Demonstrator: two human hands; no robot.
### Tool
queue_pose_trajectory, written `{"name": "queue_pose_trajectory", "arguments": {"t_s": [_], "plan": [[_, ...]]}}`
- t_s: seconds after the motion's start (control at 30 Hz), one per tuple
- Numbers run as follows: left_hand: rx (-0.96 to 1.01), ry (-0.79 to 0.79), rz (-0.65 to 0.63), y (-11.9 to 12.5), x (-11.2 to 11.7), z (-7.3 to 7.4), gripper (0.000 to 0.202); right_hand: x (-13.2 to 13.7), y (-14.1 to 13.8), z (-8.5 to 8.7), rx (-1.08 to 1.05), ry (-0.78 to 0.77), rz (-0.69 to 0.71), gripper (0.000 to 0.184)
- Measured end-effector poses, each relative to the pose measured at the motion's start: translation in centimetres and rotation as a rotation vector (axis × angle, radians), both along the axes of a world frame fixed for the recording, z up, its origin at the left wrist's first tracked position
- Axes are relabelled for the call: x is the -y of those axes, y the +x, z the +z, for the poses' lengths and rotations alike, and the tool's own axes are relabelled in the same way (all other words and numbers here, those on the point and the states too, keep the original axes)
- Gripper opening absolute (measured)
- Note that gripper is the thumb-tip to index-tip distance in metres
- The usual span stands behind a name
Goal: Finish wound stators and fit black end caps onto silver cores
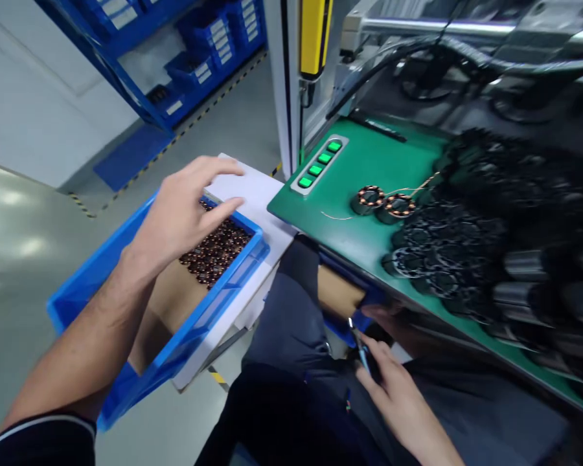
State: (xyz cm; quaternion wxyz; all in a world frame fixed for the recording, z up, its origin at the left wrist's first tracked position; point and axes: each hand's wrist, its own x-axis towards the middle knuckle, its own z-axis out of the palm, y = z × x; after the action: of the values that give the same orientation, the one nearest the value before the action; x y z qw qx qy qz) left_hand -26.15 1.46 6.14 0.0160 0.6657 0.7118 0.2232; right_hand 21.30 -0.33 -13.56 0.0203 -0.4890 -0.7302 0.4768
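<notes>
So over on the left there's a long blue bin [102, 265], lying near-left to far-right, with a cardboard sheet [179, 298] in it and loads of small copper-wound parts [223, 255] at the far right end. The left hand [184, 204] is right above that end, thumb and forefinger well apart, and I can't see anything in its grip. White tabletop [272, 197] just right of it, then a green mat [393, 158] with a strip of green buttons [319, 166] at its left edge.

Main thing spatially: the two wound rings [368, 207] sit side by side on the mat, straight right of the left fingertips, across a gap. The right hand [393, 391] is down near the lap, fingers closed round a slim tool [361, 349], its long axis running far and a bit left, so the rings are far of its tip and slightly right. Which hand's nearer to them is hard to call, tbh, but the left one has the bin parts right under it. Dark pile of rings [437, 239] fills the mat's right side
</notes>
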Motion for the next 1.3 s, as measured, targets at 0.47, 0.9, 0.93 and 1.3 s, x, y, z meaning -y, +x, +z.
{"name": "queue_pose_trajectory", "arguments": {"t_s": [0.47,0.9,0.93,1.3], "plan": [[0.232,0.143,-0.311,12.5,-10.3,-3.9,0.017,2.5,4.6,3.4,-0.021,0.155,-0.188,0.062],[0.481,0.116,-0.402,22.4,2.3,-5.8,0.027,1.6,-1.5,10.8,-0.466,0.263,-0.213,0.070],[0.485,0.109,-0.405,22.5,2.3,-6.0,0.027,1.6,-1.4,10.7,-0.461,0.259,-0.209,0.071],[0.511,0.110,-0.449,22.8,2.2,-5.5,0.024,1.7,-1.0,11.3,-0.460,0.330,-0.208,0.067]]}}
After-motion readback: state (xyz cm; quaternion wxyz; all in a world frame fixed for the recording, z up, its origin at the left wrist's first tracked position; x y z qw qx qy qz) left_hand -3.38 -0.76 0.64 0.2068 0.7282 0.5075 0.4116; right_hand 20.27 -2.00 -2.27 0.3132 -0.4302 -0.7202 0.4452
